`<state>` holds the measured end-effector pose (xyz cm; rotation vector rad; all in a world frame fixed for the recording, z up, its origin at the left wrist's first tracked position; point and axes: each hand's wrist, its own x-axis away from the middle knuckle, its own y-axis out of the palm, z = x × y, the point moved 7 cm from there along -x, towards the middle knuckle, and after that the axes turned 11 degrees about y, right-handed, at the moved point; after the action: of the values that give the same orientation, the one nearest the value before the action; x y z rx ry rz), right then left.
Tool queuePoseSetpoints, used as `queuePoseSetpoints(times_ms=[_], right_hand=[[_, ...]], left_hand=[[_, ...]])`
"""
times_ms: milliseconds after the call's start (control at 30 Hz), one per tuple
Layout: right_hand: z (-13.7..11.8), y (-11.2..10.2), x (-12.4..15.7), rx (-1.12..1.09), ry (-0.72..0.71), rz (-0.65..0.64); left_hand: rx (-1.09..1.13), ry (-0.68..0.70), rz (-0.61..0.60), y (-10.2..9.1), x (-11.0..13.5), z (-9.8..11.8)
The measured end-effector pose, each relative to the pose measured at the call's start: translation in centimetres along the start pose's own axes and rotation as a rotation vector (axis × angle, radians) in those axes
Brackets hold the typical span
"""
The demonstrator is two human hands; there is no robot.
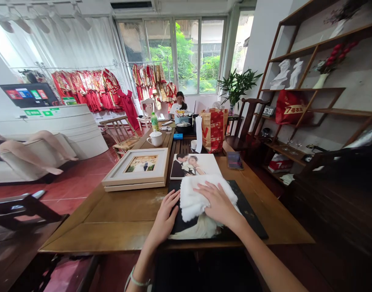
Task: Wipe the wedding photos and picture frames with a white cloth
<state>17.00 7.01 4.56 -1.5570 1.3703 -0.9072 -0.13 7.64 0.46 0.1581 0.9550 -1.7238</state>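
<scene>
A dark panel with a pale picture (pixel 201 229) printed on it lies flat near the table's front edge. Over its middle is a folded, fluffy white cloth (pixel 190 200). My right hand (pixel 218 202) rests on top of the cloth with its fingers spread, pressing it against the panel. On the panel's left side lies my left hand (pixel 166 215), fingers stretched out, beside the cloth and holding nothing. The cloth and my right arm hide part of the panel. Just beyond it lies a photo print of a couple (pixel 186 165), partly overlapped by the cloth.
Stacked white frames with a photo (pixel 135 168) stand left of the print. A dark phone-like object (pixel 235 160) lies at the right. Farther back are a lidded white mug (pixel 155 138), a green bottle (pixel 154 121), a red paper bag (pixel 214 129) and a seated person (pixel 178 106).
</scene>
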Motion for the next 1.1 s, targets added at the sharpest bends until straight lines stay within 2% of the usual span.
queuePoseSetpoints(times_ms=[100, 167, 333, 400, 467, 533, 600, 667, 733, 833, 900, 1000, 1100], right_hand=[[0.0, -0.1, -1.9, 0.015, 0.017, 0.034], [-0.3, 0.3, -1.0, 0.025, 0.009, 0.034], [-1.2, 1.9, 6.1, 0.058, -0.014, 0.053], [-1.6, 2.7, 8.6, 0.065, -0.017, -0.005], [-2.0, 3.1, 9.8, 0.062, -0.024, -0.076], [-2.3, 2.7, 9.5, 0.039, -0.023, -0.083], [-2.8, 2.0, 8.3, 0.001, -0.031, -0.030], [-3.7, 1.5, 6.9, -0.041, -0.076, 0.002], [-5.0, 1.7, 6.3, -0.076, -0.152, -0.021], [-6.6, 2.5, 7.3, -0.113, -0.251, -0.099], [-6.8, 2.7, 8.5, -0.142, -0.280, -0.144], [-4.9, 2.2, 8.9, -0.155, -0.197, -0.151], [-1.2, 0.6, 6.8, -0.104, -0.067, -0.101]], left_hand=[[0.015, -0.005, 0.005, 0.0, 0.0, -0.1], [0.023, -0.005, 0.012, 0.1, 0.1, -0.2], [0.021, -0.006, 0.035, 0.1, 0.2, -0.1], [0.033, -0.027, 0.040, 0.0, 0.2, -0.2], [0.053, -0.073, 0.028, 0.0, 0.1, -0.3], [0.072, -0.128, 0.009, 0.0, 0.1, -0.4], [0.092, -0.174, -0.003, 0.0, 0.0, -0.4], [0.107, -0.200, 0.001, 0.0, 0.0, -0.4], [0.112, -0.206, 0.019, -0.1, 0.0, -0.3], [0.108, -0.194, 0.028, -0.1, 0.1, -0.1], [0.096, -0.180, 0.017, -0.1, 0.1, 0.0], [0.061, -0.153, 0.017, 0.1, 0.1, 0.0], [0.011, -0.092, 0.010, 0.2, 0.1, 0.1]])
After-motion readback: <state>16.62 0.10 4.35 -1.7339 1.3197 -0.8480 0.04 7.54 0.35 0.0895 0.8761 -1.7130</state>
